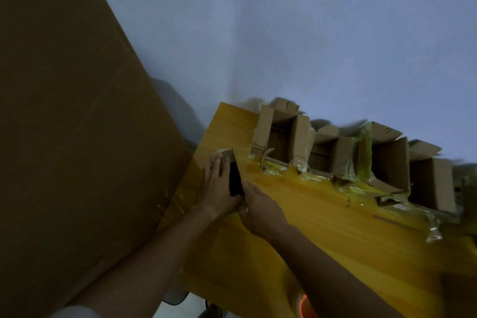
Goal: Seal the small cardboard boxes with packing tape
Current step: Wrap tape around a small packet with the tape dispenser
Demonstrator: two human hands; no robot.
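At the near-left corner of the yellow wooden table (322, 227), the left hand (216, 186) lies flat on a small brown cardboard box (225, 154) while the right hand (259, 205) seems to pinch its dark open flap (235, 182), which should be folded square and pinned firmly before taping.

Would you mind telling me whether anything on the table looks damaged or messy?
Yes: the open cardboard boxes along the yellow table's far edge have torn flaps, and crumpled clear tape trails loosely from them across the tabletop.
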